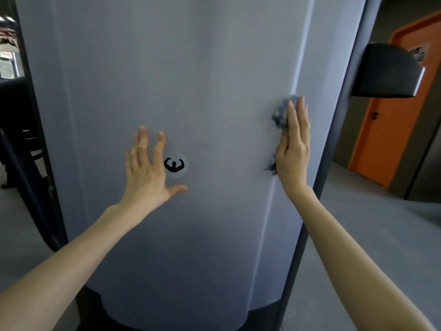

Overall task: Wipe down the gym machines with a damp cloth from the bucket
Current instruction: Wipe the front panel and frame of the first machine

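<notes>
— What colour is the machine cover (191, 68)?
— Pale grey with a lilac cast, plain, shading darker toward its foot. The round badge (176, 164) on it is a lighter grey with a black emblem.
— And the cloth (281, 113)?
— Blue, mottled with white and darker patches.
— The upright (330, 139) at the cover's edge?
— Dark slate grey. The pad (386, 70) beside it is black with a faint sheen.
— Behind that?
— An orange door (391, 130) with a black handle (375, 115), set in a brownish-grey wall (346, 144). The floor (358, 211) is plain mid grey.
</notes>
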A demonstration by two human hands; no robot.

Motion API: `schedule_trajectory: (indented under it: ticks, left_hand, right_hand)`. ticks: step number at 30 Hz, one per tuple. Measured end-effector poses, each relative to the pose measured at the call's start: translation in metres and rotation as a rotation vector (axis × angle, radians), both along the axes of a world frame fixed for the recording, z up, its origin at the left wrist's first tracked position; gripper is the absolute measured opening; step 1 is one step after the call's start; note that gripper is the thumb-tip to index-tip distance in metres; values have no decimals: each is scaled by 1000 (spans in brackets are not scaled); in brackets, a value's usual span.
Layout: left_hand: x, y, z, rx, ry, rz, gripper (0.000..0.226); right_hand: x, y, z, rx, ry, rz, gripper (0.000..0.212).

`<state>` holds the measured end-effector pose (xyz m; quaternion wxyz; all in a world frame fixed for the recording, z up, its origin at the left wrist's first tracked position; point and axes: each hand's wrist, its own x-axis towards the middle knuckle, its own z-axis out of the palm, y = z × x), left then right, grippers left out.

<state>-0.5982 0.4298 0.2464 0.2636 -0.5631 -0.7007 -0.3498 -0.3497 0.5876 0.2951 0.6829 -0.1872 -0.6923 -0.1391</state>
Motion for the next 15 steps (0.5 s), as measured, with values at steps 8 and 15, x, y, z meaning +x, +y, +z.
schedule_trajectory:
  ticks: [8, 15]
  left_hand:
    - [4, 0, 3, -33, -13, 13, 133]
    - [3, 1, 3, -43, -25, -3, 131]
  right_hand:
    - [-32, -38, -169, -305, 184, 37, 59]
    - [-42, -27, -37, -386, 475, 47, 47]
